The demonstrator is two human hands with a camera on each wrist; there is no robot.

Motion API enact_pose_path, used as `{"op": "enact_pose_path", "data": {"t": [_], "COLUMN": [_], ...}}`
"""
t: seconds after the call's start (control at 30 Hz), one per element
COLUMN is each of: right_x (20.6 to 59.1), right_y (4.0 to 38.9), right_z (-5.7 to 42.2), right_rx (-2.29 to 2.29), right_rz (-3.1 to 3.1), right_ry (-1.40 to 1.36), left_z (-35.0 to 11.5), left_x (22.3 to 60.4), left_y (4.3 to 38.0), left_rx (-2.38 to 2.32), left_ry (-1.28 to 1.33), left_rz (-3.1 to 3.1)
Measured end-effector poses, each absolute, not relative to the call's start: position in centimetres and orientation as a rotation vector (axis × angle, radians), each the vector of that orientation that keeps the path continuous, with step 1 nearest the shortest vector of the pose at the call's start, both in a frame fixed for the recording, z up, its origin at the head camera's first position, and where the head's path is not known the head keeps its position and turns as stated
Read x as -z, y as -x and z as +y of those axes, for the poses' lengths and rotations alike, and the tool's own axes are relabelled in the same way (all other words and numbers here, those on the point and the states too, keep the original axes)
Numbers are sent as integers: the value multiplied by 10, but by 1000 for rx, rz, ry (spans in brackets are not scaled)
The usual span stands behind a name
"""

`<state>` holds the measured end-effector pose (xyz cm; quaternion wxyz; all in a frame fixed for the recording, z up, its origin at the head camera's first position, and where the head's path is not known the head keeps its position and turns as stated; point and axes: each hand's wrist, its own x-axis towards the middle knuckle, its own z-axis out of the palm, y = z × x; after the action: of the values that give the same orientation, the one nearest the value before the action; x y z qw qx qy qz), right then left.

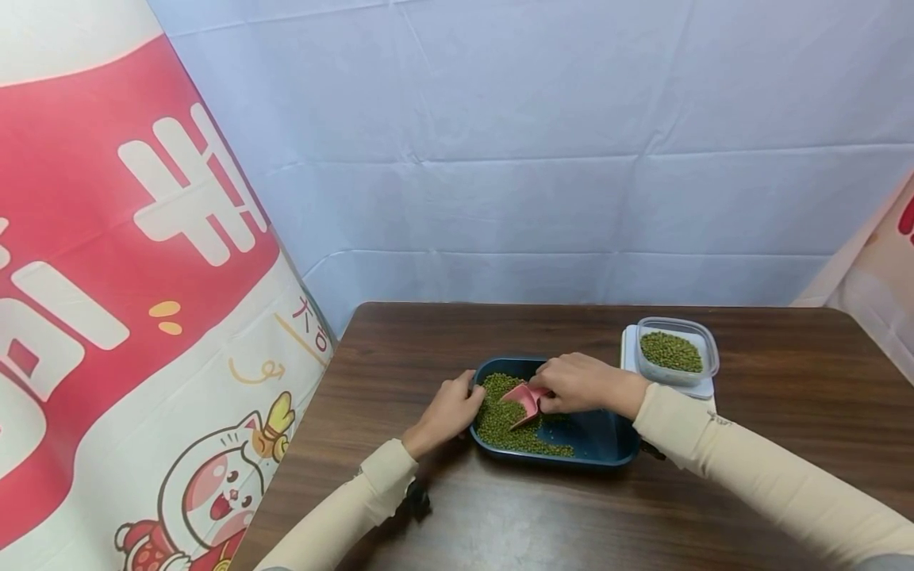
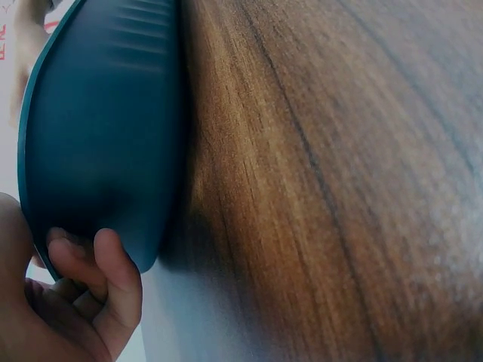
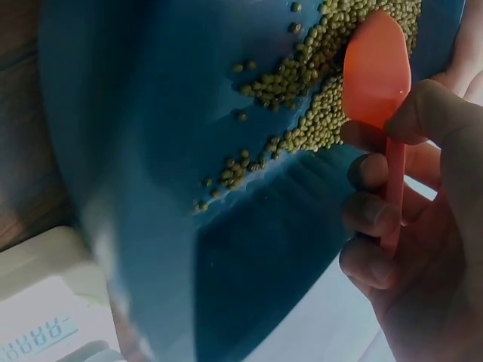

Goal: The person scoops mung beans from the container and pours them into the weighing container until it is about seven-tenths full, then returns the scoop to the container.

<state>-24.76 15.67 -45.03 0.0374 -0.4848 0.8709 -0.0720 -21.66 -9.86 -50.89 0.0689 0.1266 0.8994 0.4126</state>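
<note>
A dark blue tray (image 1: pixel 600 434) holds green mung beans (image 1: pixel 496 424), heaped mostly at its left end. My left hand (image 1: pixel 450 408) grips the tray's left rim; in the left wrist view its fingers (image 2: pixel 121 279) curl against the outer wall. Over the tray, my right hand (image 1: pixel 581 382) holds a pink scoop (image 1: pixel 527 400) by the handle. The right wrist view shows the thumb near the base of the scoop's bowl (image 3: pixel 377 72) and the other fingers wrapped round the handle. The bowl's tip is down among the beans.
Behind the tray's right end, a white digital scale (image 1: pixel 703 388) bears a clear plastic container (image 1: pixel 714 357) with more mung beans (image 1: pixel 671 351). The scale's display (image 3: pixel 41 339) shows in the right wrist view. A pale cloth (image 1: pixel 500 206) hangs behind the wooden table (image 1: pixel 400 341).
</note>
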Motion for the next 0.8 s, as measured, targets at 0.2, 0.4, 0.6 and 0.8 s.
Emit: {"op": "enact_pose_path", "data": {"t": [0.2,0.4,0.6,0.8], "right_x": [452,452,449,443], "right_y": [244,242,239,236], "right_z": [150,145,142,137], "right_rx": [242,293,279,257], "right_rz": [2646,2595,2571,2548], "right_ry": [1527,1560,1558,1554], "left_z": [-98,-98,-98,-98], "left_x": [508,505,505,506], "left_y": [216,216,216,217], "left_rx": [-1256,-1261,-1264,-1268], "left_ry": [-385,-382,-383,-405], "left_rz": [2705,2707,2706,2710]}}
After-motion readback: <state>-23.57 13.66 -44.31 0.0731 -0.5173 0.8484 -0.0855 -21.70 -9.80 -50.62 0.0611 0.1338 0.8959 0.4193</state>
